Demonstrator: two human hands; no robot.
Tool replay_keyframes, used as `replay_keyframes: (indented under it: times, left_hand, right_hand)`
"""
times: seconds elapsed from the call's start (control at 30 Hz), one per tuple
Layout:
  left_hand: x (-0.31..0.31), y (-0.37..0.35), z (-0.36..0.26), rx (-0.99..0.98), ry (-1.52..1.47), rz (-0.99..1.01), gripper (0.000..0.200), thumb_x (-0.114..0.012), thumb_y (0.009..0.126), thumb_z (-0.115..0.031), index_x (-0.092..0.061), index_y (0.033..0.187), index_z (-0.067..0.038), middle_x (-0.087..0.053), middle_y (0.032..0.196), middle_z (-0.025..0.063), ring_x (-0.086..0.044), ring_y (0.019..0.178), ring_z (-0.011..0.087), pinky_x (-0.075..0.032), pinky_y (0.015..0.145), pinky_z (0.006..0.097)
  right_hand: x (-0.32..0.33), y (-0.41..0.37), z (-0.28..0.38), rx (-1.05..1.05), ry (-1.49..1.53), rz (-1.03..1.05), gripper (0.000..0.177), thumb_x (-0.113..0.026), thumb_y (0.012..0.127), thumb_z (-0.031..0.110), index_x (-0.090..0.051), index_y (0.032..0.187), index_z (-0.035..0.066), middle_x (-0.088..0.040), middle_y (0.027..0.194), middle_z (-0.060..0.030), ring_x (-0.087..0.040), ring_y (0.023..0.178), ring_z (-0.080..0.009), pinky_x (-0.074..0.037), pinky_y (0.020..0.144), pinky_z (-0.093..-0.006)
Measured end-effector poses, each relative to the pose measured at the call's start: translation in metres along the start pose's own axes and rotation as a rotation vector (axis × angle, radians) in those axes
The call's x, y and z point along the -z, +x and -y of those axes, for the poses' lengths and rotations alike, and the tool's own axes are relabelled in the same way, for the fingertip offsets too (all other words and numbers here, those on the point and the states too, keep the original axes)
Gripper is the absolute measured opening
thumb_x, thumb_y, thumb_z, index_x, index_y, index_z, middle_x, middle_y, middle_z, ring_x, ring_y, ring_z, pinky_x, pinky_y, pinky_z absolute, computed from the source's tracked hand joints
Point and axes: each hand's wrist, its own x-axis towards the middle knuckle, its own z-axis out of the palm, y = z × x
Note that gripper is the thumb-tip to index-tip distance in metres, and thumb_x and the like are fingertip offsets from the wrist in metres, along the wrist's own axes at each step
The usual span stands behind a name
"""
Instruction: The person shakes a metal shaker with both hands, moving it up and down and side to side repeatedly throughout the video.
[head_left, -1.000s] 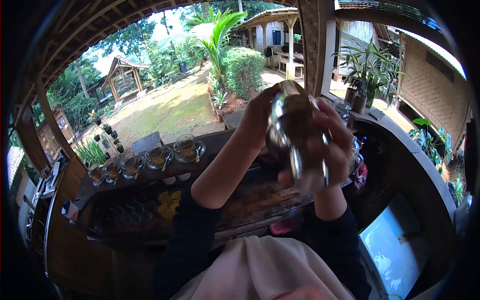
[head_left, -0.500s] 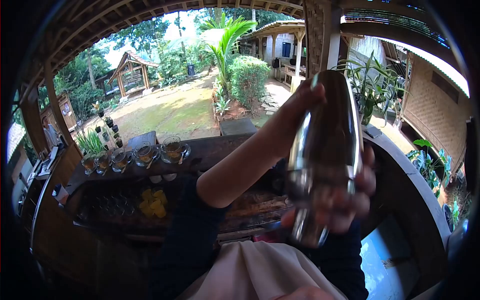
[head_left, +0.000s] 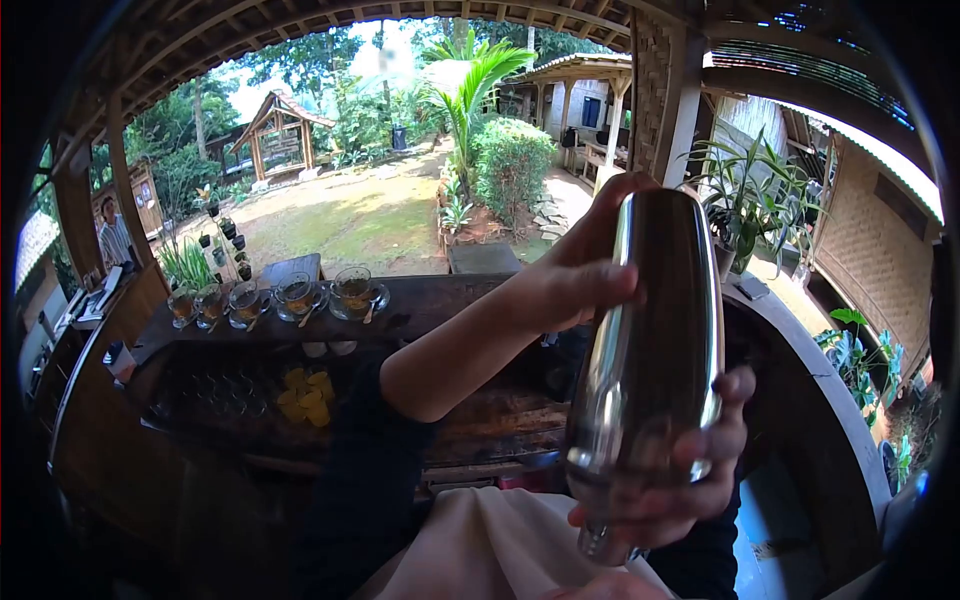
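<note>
A shiny metal cocktail shaker (head_left: 655,340) is held tilted before my chest, its broad rounded end up and its narrow end down. My left hand (head_left: 590,275) grips the upper part from the left, thumb along the side and the other fingers hidden behind the metal. Around the lower part wrap the fingers of my right hand (head_left: 690,480), near the narrow capped end (head_left: 605,545). Whatever is inside the shaker is hidden.
Several glass cups (head_left: 352,290) on saucers stand along the dark wooden counter (head_left: 430,300). Yellow pieces (head_left: 305,397) and clear glasses (head_left: 225,390) sit in the recessed tray. A potted plant (head_left: 745,200) stands at right. Far left, a person (head_left: 112,235) is outside.
The shaker has moved down and slightly closer, with both my hands staying on it. The view has shifted a little, and a person now shows at far left.
</note>
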Motion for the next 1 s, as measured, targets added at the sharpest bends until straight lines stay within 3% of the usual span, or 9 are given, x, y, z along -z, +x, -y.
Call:
replay_keyframes:
  times: [0.13,0.2,0.27,0.37,0.5,0.67,0.8,0.87,1.0]
  left_hand:
    - [0.065,0.008,-0.021,0.345,0.054,-0.063,0.056,-0.057,0.087,-0.043,-0.046,0.127,-0.005,-0.059,0.112,0.0164,-0.06,0.104,0.0241,-0.052,0.087,0.0385]
    - [0.109,0.003,-0.022,0.444,-0.394,-0.19,0.046,-0.053,0.09,-0.039,-0.051,0.118,-0.003,-0.062,0.105,0.015,-0.063,0.093,0.023,-0.053,0.083,0.0374]
    - [0.092,-0.02,-0.042,0.252,-0.01,-0.25,0.04,-0.048,0.093,-0.037,-0.054,0.111,-0.002,-0.063,0.104,0.0154,-0.065,0.085,0.0225,-0.055,0.079,0.037]
    - [0.063,-0.055,-0.088,0.548,-0.425,-0.309,0.042,-0.052,0.09,-0.037,-0.052,0.115,-0.004,-0.063,0.101,0.0143,-0.064,0.089,0.0235,-0.055,0.077,0.0374]
    - [0.038,-0.092,-0.122,0.003,0.166,-0.118,0.042,-0.057,0.089,-0.028,-0.044,0.124,-0.009,-0.06,0.11,0.0157,-0.063,0.095,0.0271,-0.053,0.078,0.0412]
    - [0.095,-0.144,-0.188,0.378,-0.299,-0.545,0.035,-0.05,0.09,-0.034,-0.056,0.108,-0.004,-0.064,0.095,0.0144,-0.064,0.083,0.0244,-0.054,0.071,0.0375]
    - [0.071,-0.166,-0.226,0.346,-0.313,-0.574,0.036,-0.052,0.088,-0.042,-0.057,0.107,-0.011,-0.061,0.097,0.0125,-0.063,0.087,0.0232,-0.055,0.073,0.0357]
    - [0.01,-0.166,-0.238,-0.009,0.36,-0.487,0.035,-0.048,0.091,-0.033,-0.055,0.109,-0.004,-0.062,0.103,0.0168,-0.064,0.085,0.0255,-0.053,0.073,0.0401]
    - [0.043,-0.198,-0.276,-0.057,0.424,-0.42,0.039,-0.049,0.09,-0.035,-0.051,0.111,-0.001,-0.062,0.102,0.0171,-0.064,0.087,0.0267,-0.053,0.074,0.041]
  right_hand:
    - [0.026,-0.008,-0.014,-0.381,0.032,0.528,0.041,-0.08,0.066,0.027,-0.059,0.101,0.028,-0.056,0.108,0.0003,-0.06,0.098,-0.0223,-0.046,0.078,-0.0434]
    - [0.005,-0.024,-0.031,-0.849,0.03,0.571,0.053,-0.083,0.06,0.035,-0.062,0.101,0.009,-0.055,0.11,-0.0175,-0.059,0.098,-0.0316,-0.048,0.077,-0.0461]
    - [-0.016,-0.03,-0.028,-1.03,0.012,0.499,0.048,-0.08,0.063,0.033,-0.062,0.099,0.006,-0.056,0.107,-0.018,-0.059,0.099,-0.0309,-0.049,0.078,-0.0438]
    - [-0.042,0.009,0.013,-0.457,0.222,0.626,0.022,-0.068,0.074,0.022,-0.063,0.093,0.013,-0.059,0.104,-0.0037,-0.061,0.101,-0.0225,-0.047,0.086,-0.0399]
    - [-0.088,-0.004,0.03,0.024,0.426,0.375,0.012,-0.06,0.077,0.022,-0.062,0.089,0.021,-0.059,0.104,0.0088,-0.062,0.099,-0.0177,-0.042,0.095,-0.0401]
    - [-0.161,-0.062,-0.005,-0.954,0.565,0.626,0.053,-0.078,0.065,0.039,-0.061,0.104,0.008,-0.058,0.108,-0.0145,-0.058,0.104,-0.0336,-0.049,0.085,-0.0455]
    - [-0.184,-0.015,0.023,-0.358,0.561,0.56,0.032,-0.074,0.068,0.024,-0.061,0.096,0.014,-0.059,0.109,-0.0026,-0.059,0.104,-0.0258,-0.047,0.09,-0.0455]
    - [-0.19,0.0,0.062,-0.032,0.539,0.348,0.021,-0.067,0.071,0.017,-0.061,0.091,0.018,-0.06,0.107,0.0031,-0.059,0.104,-0.0223,-0.043,0.093,-0.0461]
    - [-0.232,-0.017,0.052,-0.122,0.788,0.278,0.016,-0.064,0.075,0.02,-0.061,0.09,0.019,-0.06,0.106,0.0023,-0.06,0.102,-0.0226,-0.041,0.093,-0.0465]
